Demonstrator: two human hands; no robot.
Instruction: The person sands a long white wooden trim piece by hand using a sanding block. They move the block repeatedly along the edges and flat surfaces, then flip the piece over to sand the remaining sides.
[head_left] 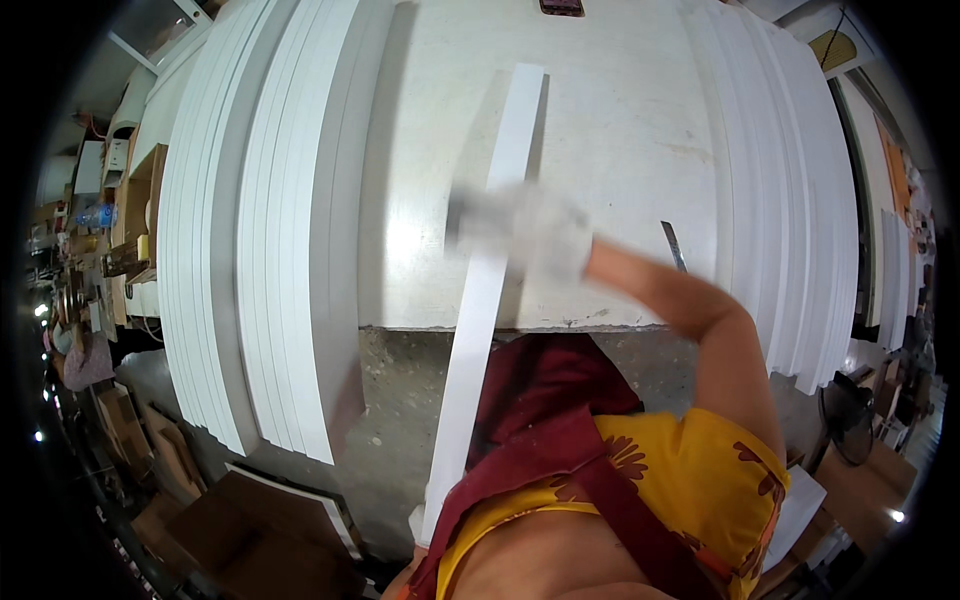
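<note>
A long narrow white strip (468, 355) lies along the white table and sticks out past its near edge, toward my body. My right hand (553, 238), in a white glove, is over the middle of the strip and smeared by motion. At its left side is a small grey block-like thing (465, 217), too blurred to name more exactly, which the hand appears to grip. My left hand (416, 524), also gloved and mostly hidden, is at the strip's near end and seems to hold it by the edge.
Stacks of long white boards stand on the left (285, 230) and right (790, 200) of the table (630, 120). A thin dark blade (674, 246) lies right of my hand. A dark phone-like object (562, 7) rests at the far edge. Brown panels (260, 530) are on the floor at left.
</note>
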